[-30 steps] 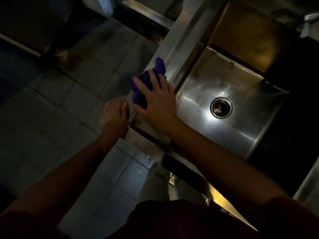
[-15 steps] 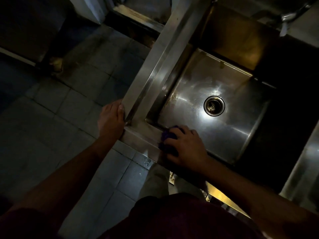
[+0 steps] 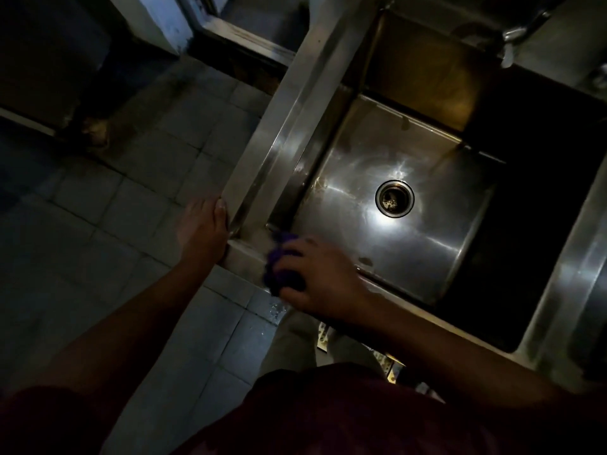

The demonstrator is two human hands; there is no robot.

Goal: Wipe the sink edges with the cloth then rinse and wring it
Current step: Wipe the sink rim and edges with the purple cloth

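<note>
A steel sink (image 3: 289,103) with a round drain (image 3: 394,198) fills the right half of the head view. My right hand (image 3: 323,279) presses a bunched purple cloth (image 3: 279,267) onto the sink's near edge, close to its near-left corner. Most of the cloth is hidden under my fingers. My left hand (image 3: 202,229) grips the outer side of that same corner, thumb on the rim. A tap (image 3: 519,31) hangs over the basin's far side.
Grey tiled floor (image 3: 147,178) lies left of the sink, with wet spots below the near edge. A dark cabinet stands at the far left. Another steel surface (image 3: 571,284) adjoins the sink on the right.
My right hand carried the cloth from the left edge down to the near edge, then slid left toward the corner. The left hand kept its grip on the corner.
</note>
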